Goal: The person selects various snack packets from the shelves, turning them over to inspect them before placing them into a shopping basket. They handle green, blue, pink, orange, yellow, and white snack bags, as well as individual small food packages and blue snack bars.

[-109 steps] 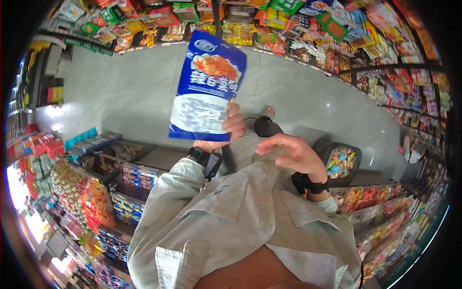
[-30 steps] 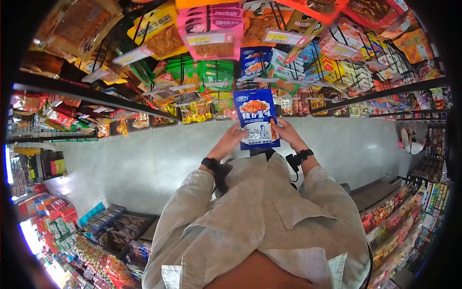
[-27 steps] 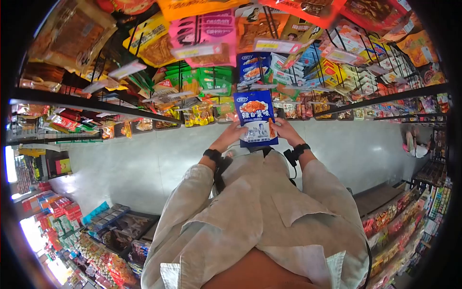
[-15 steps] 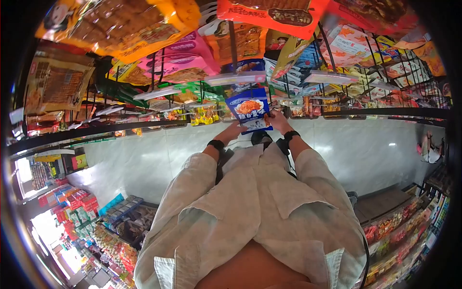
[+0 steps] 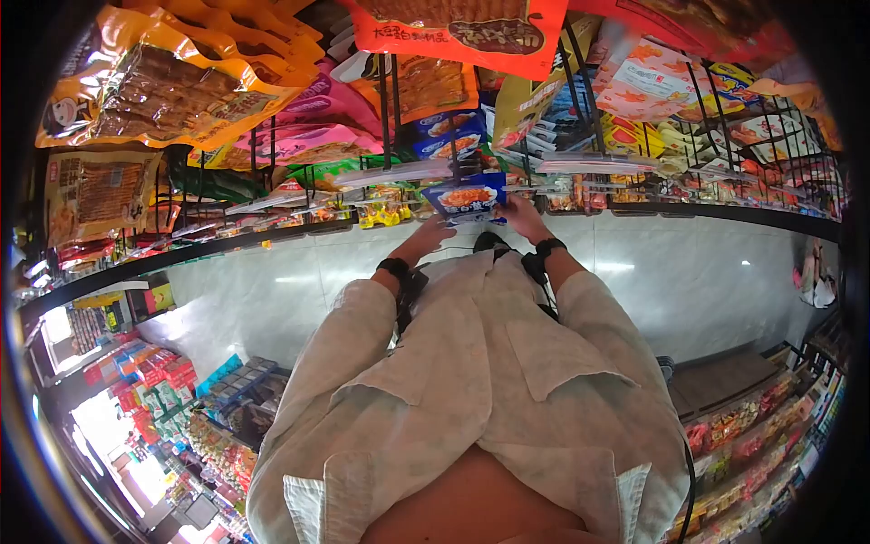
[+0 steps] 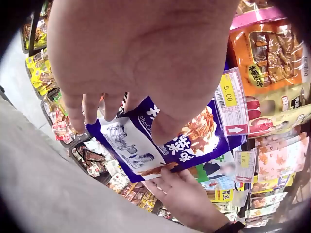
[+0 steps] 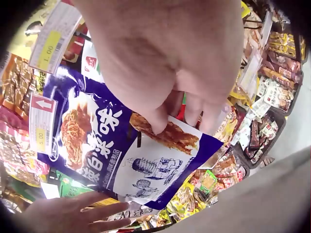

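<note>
A blue snack bag (image 5: 466,197) with a picture of red food and white Chinese lettering is held out in front of the hanging rack. My right hand (image 5: 523,218) pinches its right edge; in the right wrist view the thumb (image 7: 158,121) lies on the bag's front and the fingers go behind it. Beside the lower left of the bag is my left hand (image 5: 433,235), its fingers stretched out straight, as the right wrist view also shows. Matching blue bags (image 5: 450,136) hang just beyond. In the left wrist view a price tag (image 6: 233,102) overlaps the bag's top end.
Orange snack packs (image 5: 181,82) and a red pack (image 5: 462,36) hang close above, among black hooks and price tags. A dark shelf rail (image 5: 172,258) runs below. Small packets lie in trays underneath. Stocked shelves (image 5: 743,426) stand behind at the right.
The blue bag has moved forward from low in front of the body, tilting at the rack. Both hands held its sides earlier; now the left has let go. The hanging packs loom nearer.
</note>
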Motion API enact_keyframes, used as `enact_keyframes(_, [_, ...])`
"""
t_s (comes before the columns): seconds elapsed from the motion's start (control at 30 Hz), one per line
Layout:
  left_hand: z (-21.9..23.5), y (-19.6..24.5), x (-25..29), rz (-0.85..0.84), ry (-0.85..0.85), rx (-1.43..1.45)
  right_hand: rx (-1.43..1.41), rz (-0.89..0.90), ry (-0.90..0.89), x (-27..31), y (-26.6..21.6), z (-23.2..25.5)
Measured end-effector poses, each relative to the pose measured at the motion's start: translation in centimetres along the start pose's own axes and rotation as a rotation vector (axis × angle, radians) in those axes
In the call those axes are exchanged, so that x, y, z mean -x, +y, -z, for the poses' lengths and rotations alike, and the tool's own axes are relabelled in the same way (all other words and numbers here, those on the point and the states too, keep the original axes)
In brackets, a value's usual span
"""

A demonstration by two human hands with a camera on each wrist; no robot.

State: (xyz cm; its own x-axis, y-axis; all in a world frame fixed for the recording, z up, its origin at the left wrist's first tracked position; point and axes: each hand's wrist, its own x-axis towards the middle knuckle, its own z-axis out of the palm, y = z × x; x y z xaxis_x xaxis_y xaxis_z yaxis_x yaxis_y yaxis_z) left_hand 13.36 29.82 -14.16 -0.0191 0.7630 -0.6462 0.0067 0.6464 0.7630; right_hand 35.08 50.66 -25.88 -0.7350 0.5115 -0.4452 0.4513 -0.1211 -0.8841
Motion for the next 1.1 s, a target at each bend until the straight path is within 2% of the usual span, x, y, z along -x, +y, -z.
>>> enact_keyframes(0.03, [0.0,1.2,0.6,-0.027,0.005,-0.054,0.063,0.005,-0.004,-0.3,-0.2,0.1])
enact_keyframes(0.1, [-0.1,3.5,1.5,0.076,0.023,0.015,-0.056,0.029,0.010,0.0,-1.2,0.1])
enact_keyframes(0.13, [0.0,3.5,1.5,0.055,0.031,0.001,-0.115,0.041,0.017,0.1,-1.8,0.2])
enact_keyframes(0.27, [0.0,4.0,1.7,-0.049,0.072,-0.013,-0.037,0.085,0.007,0.1,-2.9,0.5])
enact_keyframes(0.33, [0.2,3.4,1.3,-0.030,0.084,0.044,-0.021,0.053,-0.012,-0.1,-2.9,0.7])
enact_keyframes(0.4, [0.8,2.0,-0.2,0.069,0.079,0.141,-0.034,0.038,0.020,-0.5,-2.9,0.6])
enact_keyframes(0.47, [1.8,0.2,-1.9,0.005,0.080,0.079,-0.005,0.044,0.033,-0.6,-3.4,0.8])
enact_keyframes(0.5, [1.9,0.6,-2.0,-0.026,0.080,0.049,0.031,0.058,0.029,-0.7,-3.7,1.0])
enact_keyframes(0.53, [1.6,1.1,-2.3,0.076,0.153,0.169,0.067,0.072,0.024,-0.8,-4.0,1.3])
enact_keyframes(0.57, [1.6,1.5,-2.4,0.099,0.156,0.165,0.113,0.067,0.031,-1.0,-4.4,1.3])
enact_keyframes(0.73, [2.0,2.8,-1.7,0.161,0.138,0.114,0.242,0.009,0.020,-2.6,-2.6,1.0])
enact_keyframes(0.97, [2.2,1.8,-1.3,0.182,0.077,0.108,0.147,0.036,0.013,-2.2,-1.3,0.9])
enact_keyframes(1.07, [2.7,1.7,-1.1,0.175,0.042,0.086,0.111,-0.016,0.006,-3.9,2.4,0.2])
enact_keyframes(1.1, [2.8,1.9,-1.0,0.163,0.021,0.075,0.078,-0.023,-0.005,-3.9,2.3,0.1])
